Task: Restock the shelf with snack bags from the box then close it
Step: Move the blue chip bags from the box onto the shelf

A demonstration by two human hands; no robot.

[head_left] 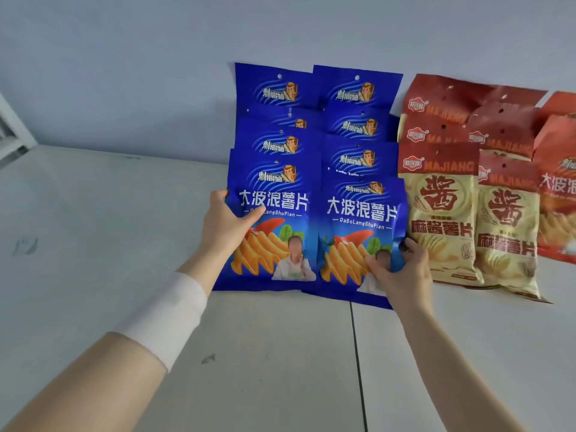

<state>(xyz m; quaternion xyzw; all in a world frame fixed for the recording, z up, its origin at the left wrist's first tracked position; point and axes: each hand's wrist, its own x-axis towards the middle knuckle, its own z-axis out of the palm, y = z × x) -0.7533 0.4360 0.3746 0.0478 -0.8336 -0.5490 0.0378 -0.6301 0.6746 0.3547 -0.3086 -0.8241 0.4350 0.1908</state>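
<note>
- Gripping the left bag (pixel 274 238), front of a row from the shelf's (pixel 93 251) back edge, the left hand (pixel 224 226) is curled round its left edge.
- The right bag (pixel 349 241) is pinched low by the right hand (pixel 403 275).
- Released crooked, the leaning rows could be slid forward or the red bags (pixel 442 219) knocked.

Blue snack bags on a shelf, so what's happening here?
A person is lining up snack bags on a white shelf. The left hand grips the left front blue bag by its edge. The right hand pinches the right front blue bag near its lower corner. Red-and-cream bags stand to the right.
</note>
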